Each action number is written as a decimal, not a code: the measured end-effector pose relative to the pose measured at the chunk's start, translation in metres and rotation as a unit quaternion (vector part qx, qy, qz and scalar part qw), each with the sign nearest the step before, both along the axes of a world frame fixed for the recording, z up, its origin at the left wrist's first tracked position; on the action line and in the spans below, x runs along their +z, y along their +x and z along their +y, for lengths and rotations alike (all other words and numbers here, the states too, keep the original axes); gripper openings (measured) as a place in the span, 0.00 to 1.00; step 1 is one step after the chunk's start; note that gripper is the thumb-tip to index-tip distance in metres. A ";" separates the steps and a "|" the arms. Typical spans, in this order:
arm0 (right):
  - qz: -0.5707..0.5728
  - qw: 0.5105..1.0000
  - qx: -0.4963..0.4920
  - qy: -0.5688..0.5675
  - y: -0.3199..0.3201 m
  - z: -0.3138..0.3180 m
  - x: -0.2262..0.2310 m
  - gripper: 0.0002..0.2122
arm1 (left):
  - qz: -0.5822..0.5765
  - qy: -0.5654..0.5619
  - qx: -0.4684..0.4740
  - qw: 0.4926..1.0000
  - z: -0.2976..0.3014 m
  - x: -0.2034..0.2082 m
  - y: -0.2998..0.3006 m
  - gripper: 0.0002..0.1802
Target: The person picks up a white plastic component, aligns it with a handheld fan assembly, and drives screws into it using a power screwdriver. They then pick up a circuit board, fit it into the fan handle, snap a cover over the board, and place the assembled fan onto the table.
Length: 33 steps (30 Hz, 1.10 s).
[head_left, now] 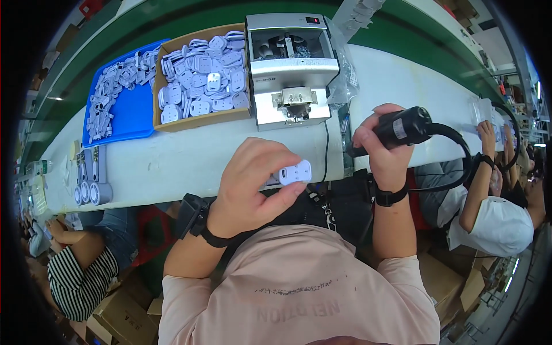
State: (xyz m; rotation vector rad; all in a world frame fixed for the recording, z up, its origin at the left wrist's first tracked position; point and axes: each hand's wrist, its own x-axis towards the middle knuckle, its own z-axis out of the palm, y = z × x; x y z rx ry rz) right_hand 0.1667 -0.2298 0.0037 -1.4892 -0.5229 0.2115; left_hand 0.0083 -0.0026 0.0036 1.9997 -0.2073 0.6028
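My left hand (250, 181) pinches a small white plastic housing (298, 171) between thumb and fingers, just off the table's near edge. The housing has rounded ends, a slot in its end and small holes in its face. In my right hand (384, 155) is a black electric screwdriver (397, 127), with my fingers wrapped round its body. Its thick cable (460, 138) loops off to the right. The screwdriver's tip points left and lies apart from the housing. A silver screw feeder (293, 72) stands on the table beyond my hands, with loose screws visible in its top.
Left of the feeder, a cardboard box (201, 122) holds many white housings. Beside it, a blue tray (127, 112) carries small white parts. Several grey-white handles with round ends (100, 192) lie at the table's left. Co-workers sit on both sides; one wears a white shirt (494, 224).
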 end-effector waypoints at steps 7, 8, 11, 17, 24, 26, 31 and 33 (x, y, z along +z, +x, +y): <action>-0.099 0.976 0.103 0.162 -0.006 0.056 0.063 0.22 | 0.000 -0.113 0.010 0.994 0.002 -0.017 -0.002 0.19; -0.116 0.973 0.113 0.163 -0.005 0.067 0.064 0.22 | 0.004 -0.137 0.013 0.991 0.001 -0.018 -0.001 0.19; -0.143 0.980 0.092 0.105 0.002 0.101 0.058 0.20 | 0.008 -0.131 0.007 0.991 -0.002 -0.015 -0.001 0.20; -0.043 0.990 0.128 0.046 0.007 0.120 0.054 0.20 | 0.000 -0.132 0.010 0.991 -0.003 -0.017 -0.005 0.20; -0.015 0.992 0.102 0.068 -0.010 0.094 0.060 0.18 | -0.032 -0.115 0.004 0.993 -0.003 -0.017 -0.001 0.20; -0.052 0.970 0.115 0.209 -0.009 0.091 0.082 0.16 | -0.030 -0.114 0.008 0.993 -0.003 -0.018 -0.002 0.20; -0.120 0.980 0.097 0.127 -0.002 0.106 0.065 0.16 | -0.030 -0.115 0.013 0.993 -0.004 -0.018 -0.002 0.19; -0.116 0.984 0.083 0.107 -0.001 0.118 0.049 0.16 | -0.030 -0.119 0.012 0.992 -0.006 -0.018 -0.002 0.19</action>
